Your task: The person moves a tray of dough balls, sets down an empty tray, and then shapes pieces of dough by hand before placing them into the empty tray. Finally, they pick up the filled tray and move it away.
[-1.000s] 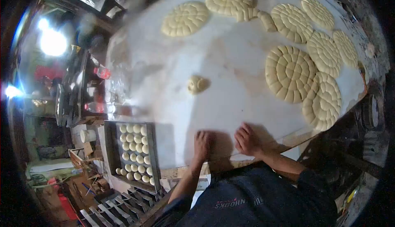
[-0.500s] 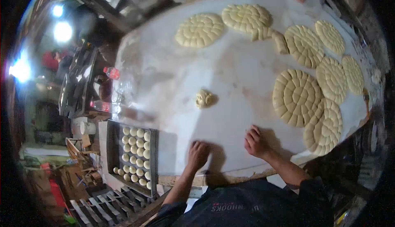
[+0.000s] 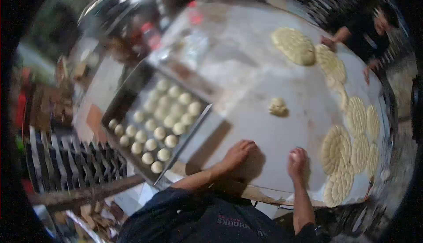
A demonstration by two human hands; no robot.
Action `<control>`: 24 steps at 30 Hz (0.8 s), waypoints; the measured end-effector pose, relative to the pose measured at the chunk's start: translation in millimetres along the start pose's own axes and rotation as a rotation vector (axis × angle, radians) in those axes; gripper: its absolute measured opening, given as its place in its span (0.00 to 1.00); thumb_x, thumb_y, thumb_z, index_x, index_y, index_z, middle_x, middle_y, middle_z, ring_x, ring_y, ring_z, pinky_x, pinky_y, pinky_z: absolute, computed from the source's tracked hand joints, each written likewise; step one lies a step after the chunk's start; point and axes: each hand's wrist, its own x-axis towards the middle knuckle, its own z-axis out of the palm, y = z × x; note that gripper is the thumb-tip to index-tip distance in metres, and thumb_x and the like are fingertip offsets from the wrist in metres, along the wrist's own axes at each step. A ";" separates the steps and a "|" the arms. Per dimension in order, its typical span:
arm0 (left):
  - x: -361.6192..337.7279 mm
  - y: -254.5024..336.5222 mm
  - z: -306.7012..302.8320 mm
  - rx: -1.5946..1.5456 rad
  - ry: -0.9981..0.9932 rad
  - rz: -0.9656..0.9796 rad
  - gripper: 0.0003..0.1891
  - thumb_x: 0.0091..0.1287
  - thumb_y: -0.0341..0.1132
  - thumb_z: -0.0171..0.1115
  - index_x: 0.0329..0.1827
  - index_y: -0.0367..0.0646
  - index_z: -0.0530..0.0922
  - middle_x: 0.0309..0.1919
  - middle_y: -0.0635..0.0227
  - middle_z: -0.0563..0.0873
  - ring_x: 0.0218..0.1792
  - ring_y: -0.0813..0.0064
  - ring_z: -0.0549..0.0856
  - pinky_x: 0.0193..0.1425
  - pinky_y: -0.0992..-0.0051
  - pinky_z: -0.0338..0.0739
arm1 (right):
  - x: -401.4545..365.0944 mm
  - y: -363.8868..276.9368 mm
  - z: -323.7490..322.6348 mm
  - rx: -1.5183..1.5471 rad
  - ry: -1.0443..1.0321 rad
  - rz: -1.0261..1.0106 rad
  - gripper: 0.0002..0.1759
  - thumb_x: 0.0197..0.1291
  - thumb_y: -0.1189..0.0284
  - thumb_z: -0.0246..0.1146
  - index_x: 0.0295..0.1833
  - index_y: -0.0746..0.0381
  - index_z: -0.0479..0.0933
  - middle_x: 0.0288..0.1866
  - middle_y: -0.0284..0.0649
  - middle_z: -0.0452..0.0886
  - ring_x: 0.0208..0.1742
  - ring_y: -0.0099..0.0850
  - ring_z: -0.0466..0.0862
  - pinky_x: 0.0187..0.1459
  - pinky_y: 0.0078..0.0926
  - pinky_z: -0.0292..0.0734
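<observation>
My left hand [image 3: 238, 153] lies flat on the floured white table [image 3: 246, 73] near its front edge, fingers apart and holding nothing. A little to its right my right hand [image 3: 297, 161] rests on the table with fingers curled; a pale spot shows at the knuckles, but the blur hides whether it holds anything. A small dough lump [image 3: 277, 107] sits alone beyond both hands. Left of my left hand is a metal tray [image 3: 118, 107] filled with several small dough balls [image 3: 159, 120].
Several flat patterned dough rounds [image 3: 337, 148] line the table's right side, up to one at the far end [image 3: 294, 44]. Another person [image 3: 368, 20] stands at the far right corner, with a hand [image 3: 328, 41] by the rounds. Metal racks [image 3: 66, 163] stand lower left.
The view has swung left, so the tray now sits nearer the middle. My left hand reached forward and flattened. My right hand curled its fingers. Another person came into view.
</observation>
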 end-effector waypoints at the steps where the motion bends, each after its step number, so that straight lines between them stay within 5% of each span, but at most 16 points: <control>1: -15.7 11.6 -27.8 0.113 -0.090 0.089 0.23 0.63 0.30 0.52 0.64 0.45 0.69 0.58 0.58 0.75 0.60 0.55 0.73 0.68 0.63 0.66 | -5.9 -3.4 -16.6 0.000 -0.064 0.168 0.06 0.57 0.76 0.60 0.40 0.64 0.74 0.43 0.48 0.76 0.46 0.47 0.77 0.49 0.40 0.73; 3: -61.5 22.7 -76.4 -0.123 -0.152 -0.191 0.23 0.65 0.31 0.51 0.64 0.44 0.68 0.58 0.55 0.74 0.60 0.53 0.73 0.68 0.61 0.66 | -44.8 83.7 -19.8 0.071 -0.344 0.273 0.05 0.59 0.74 0.58 0.38 0.64 0.76 0.36 0.39 0.77 0.39 0.31 0.78 0.35 0.31 0.75; 4: -78.4 12.4 -91.7 -0.253 -0.116 -0.316 0.23 0.65 0.31 0.52 0.64 0.42 0.67 0.56 0.52 0.75 0.58 0.51 0.73 0.66 0.60 0.67 | -30.1 66.9 -34.7 0.257 -0.431 0.680 0.07 0.61 0.71 0.57 0.39 0.63 0.76 0.36 0.39 0.76 0.38 0.32 0.78 0.38 0.30 0.77; 5: -87.9 16.7 -134.8 -0.243 0.018 -0.223 0.21 0.66 0.30 0.53 0.63 0.42 0.68 0.54 0.50 0.76 0.57 0.50 0.74 0.64 0.59 0.69 | -13.1 41.3 -51.3 0.425 -0.481 1.106 0.09 0.63 0.69 0.56 0.39 0.63 0.77 0.35 0.39 0.75 0.38 0.33 0.78 0.41 0.30 0.78; 6: -92.1 14.4 -176.0 -0.166 0.014 -0.342 0.20 0.66 0.29 0.55 0.61 0.42 0.71 0.52 0.52 0.77 0.54 0.51 0.76 0.61 0.59 0.70 | -3.5 15.3 -46.9 0.415 -0.506 1.098 0.09 0.63 0.69 0.56 0.39 0.63 0.77 0.35 0.39 0.75 0.38 0.33 0.78 0.41 0.30 0.78; 7: -111.2 -3.0 -215.3 -0.095 0.205 -0.197 0.17 0.67 0.32 0.54 0.59 0.41 0.73 0.52 0.53 0.77 0.53 0.53 0.76 0.60 0.60 0.70 | 4.6 -10.7 -40.7 0.464 -0.434 1.046 0.10 0.64 0.68 0.55 0.41 0.63 0.77 0.35 0.37 0.75 0.37 0.30 0.78 0.39 0.29 0.79; 8: -105.0 10.5 -293.5 -0.110 -0.066 -0.639 0.17 0.66 0.33 0.54 0.58 0.40 0.73 0.52 0.54 0.77 0.53 0.55 0.76 0.60 0.61 0.70 | 13.6 -37.3 -33.3 0.513 -0.347 0.994 0.12 0.65 0.67 0.53 0.42 0.64 0.77 0.34 0.35 0.75 0.36 0.28 0.78 0.38 0.28 0.79; 9: -140.5 -26.2 -314.5 0.074 0.311 -0.413 0.17 0.66 0.34 0.53 0.57 0.40 0.73 0.53 0.54 0.77 0.52 0.57 0.76 0.58 0.62 0.71 | 30.5 -84.2 -15.2 0.549 -0.367 0.869 0.14 0.66 0.66 0.53 0.44 0.64 0.77 0.36 0.36 0.76 0.36 0.28 0.78 0.40 0.28 0.79; 10: -162.2 -61.2 -341.0 0.217 0.366 -0.437 0.19 0.62 0.31 0.57 0.56 0.40 0.73 0.51 0.55 0.77 0.51 0.57 0.76 0.57 0.63 0.71 | 50.8 -142.8 10.7 0.584 -0.387 0.744 0.15 0.67 0.65 0.52 0.45 0.65 0.78 0.37 0.36 0.78 0.36 0.28 0.79 0.42 0.28 0.79; 12: -195.9 -121.8 -390.2 0.457 0.466 -0.453 0.22 0.55 0.25 0.63 0.55 0.40 0.74 0.47 0.53 0.77 0.49 0.53 0.77 0.54 0.63 0.73 | 90.2 -238.9 69.6 0.671 -0.492 0.391 0.17 0.66 0.65 0.55 0.50 0.68 0.77 0.44 0.39 0.81 0.43 0.29 0.81 0.47 0.29 0.78; 13: -206.4 -153.0 -404.4 0.519 0.502 -0.507 0.20 0.56 0.25 0.63 0.54 0.39 0.74 0.46 0.51 0.77 0.50 0.49 0.77 0.54 0.62 0.73 | 112.5 -305.4 89.1 0.594 -0.486 0.022 0.16 0.64 0.67 0.57 0.50 0.67 0.77 0.45 0.43 0.82 0.44 0.33 0.82 0.47 0.31 0.78; 16: -230.3 -199.7 -417.0 0.590 0.411 -0.515 0.24 0.54 0.24 0.63 0.56 0.40 0.72 0.48 0.51 0.77 0.50 0.47 0.77 0.56 0.60 0.74 | 149.5 -474.4 126.0 0.634 -0.431 -0.492 0.20 0.55 0.75 0.64 0.54 0.65 0.73 0.48 0.51 0.77 0.48 0.48 0.81 0.49 0.39 0.77; 17: -234.5 -205.4 -418.7 0.603 0.363 -0.496 0.26 0.54 0.24 0.63 0.59 0.40 0.71 0.49 0.50 0.76 0.50 0.46 0.77 0.57 0.60 0.73 | 153.3 -504.2 159.5 0.732 -0.343 -0.666 0.20 0.54 0.74 0.65 0.54 0.64 0.72 0.50 0.50 0.76 0.48 0.49 0.80 0.49 0.39 0.77; 20: -223.6 -139.2 -451.8 0.539 0.398 -0.621 0.31 0.54 0.23 0.63 0.64 0.39 0.66 0.52 0.46 0.75 0.53 0.45 0.76 0.59 0.60 0.72 | 158.7 -561.1 238.3 0.692 -0.546 -0.720 0.18 0.54 0.71 0.65 0.49 0.64 0.74 0.50 0.50 0.76 0.56 0.47 0.76 0.58 0.39 0.72; 23: -230.8 -104.5 -465.3 0.603 0.544 -0.621 0.30 0.57 0.27 0.64 0.65 0.38 0.66 0.54 0.47 0.75 0.55 0.46 0.76 0.63 0.60 0.69 | 145.6 -542.6 261.8 0.320 -0.417 -0.894 0.18 0.53 0.71 0.64 0.48 0.66 0.74 0.50 0.50 0.76 0.58 0.49 0.74 0.63 0.44 0.67; 24: -219.8 -76.9 -467.6 0.715 0.573 -0.529 0.29 0.57 0.30 0.65 0.63 0.38 0.69 0.54 0.50 0.77 0.55 0.48 0.77 0.63 0.60 0.69 | 136.9 -527.4 251.4 0.463 -0.360 -0.832 0.18 0.52 0.72 0.64 0.47 0.69 0.75 0.50 0.50 0.77 0.60 0.49 0.72 0.67 0.50 0.63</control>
